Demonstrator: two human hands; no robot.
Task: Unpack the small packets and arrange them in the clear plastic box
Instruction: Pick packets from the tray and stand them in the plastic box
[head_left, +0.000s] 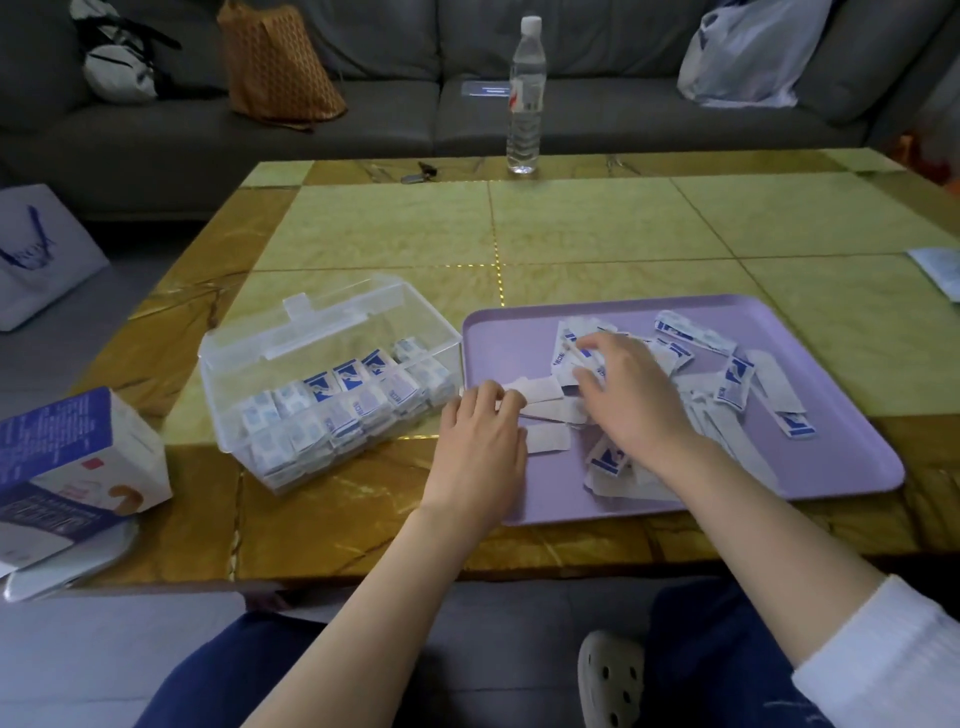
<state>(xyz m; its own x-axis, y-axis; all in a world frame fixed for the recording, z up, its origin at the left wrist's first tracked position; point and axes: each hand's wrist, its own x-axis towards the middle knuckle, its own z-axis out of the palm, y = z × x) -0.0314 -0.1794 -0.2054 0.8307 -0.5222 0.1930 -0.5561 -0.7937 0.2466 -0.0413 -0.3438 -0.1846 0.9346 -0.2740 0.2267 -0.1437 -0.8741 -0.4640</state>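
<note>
One wide surface (597, 228) of yellow and gold tiles carries everything. On its right half lies the purple tray (862, 462), and on its left, just beside the tray, stands the clear plastic box (221, 400) with its lid thrown back. Further left an opened cardboard carton (72, 452) rests tilted on the corner, and a water bottle (525, 98) stands at the far edge.

Both my hands are over the tray. My left hand (483, 436) is at the tray's near left edge, fingers bent, their tips on a few white packets; I cannot tell if it pinches them or only presses them down. My right hand (639, 400) reaches into the heap, and its thumb and fingers seem to close around some of the loose packets (732, 384).

The packed packets (358, 400) already stand in two neat rows along the box and fill most of its floor, so I judge the work well past the half. What is left is the scattered heap on the tray, perhaps a few dozen pieces, some face up, some face down. The step now is to gather them into a small stack before I carry them over to the box
</note>
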